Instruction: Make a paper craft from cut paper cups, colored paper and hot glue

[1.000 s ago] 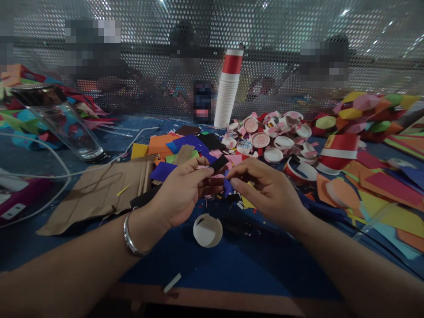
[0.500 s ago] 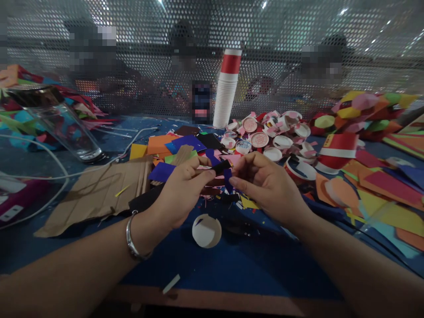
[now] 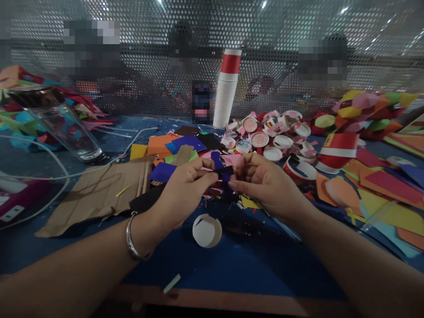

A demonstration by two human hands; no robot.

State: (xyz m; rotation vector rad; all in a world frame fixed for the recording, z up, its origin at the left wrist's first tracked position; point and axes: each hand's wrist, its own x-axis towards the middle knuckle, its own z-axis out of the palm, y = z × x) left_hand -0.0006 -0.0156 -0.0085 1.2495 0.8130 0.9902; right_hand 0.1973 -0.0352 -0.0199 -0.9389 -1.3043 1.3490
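Observation:
My left hand [image 3: 180,192], with a silver bangle at the wrist, pinches a narrow black strip [image 3: 224,170] between thumb and fingers. Against that strip lies a dark blue paper piece [image 3: 225,178], whose lower end sits at the fingertips of my right hand [image 3: 270,183]. The right thumb and fingers are drawn together on it. Another part of blue paper [image 3: 216,160] shows just above the left fingertips; whether it is the same piece I cannot tell. Below the hands, a cut-off white paper cup base [image 3: 207,234] rests on the blue tabletop.
Brown cardboard [image 3: 99,190] lies left, near a leaning glass bottle [image 3: 71,128] and a white cable [image 3: 66,170]. Cut cup bases [image 3: 260,140] are heaped behind my right hand, beside a tall cup stack [image 3: 227,88]. Coloured paper [image 3: 384,207] and a red cup [image 3: 338,152] are right.
The blue piece has shifted slightly and now sits closer against the black strip. My right fingertips have come a little nearer to the left hand, which has barely moved.

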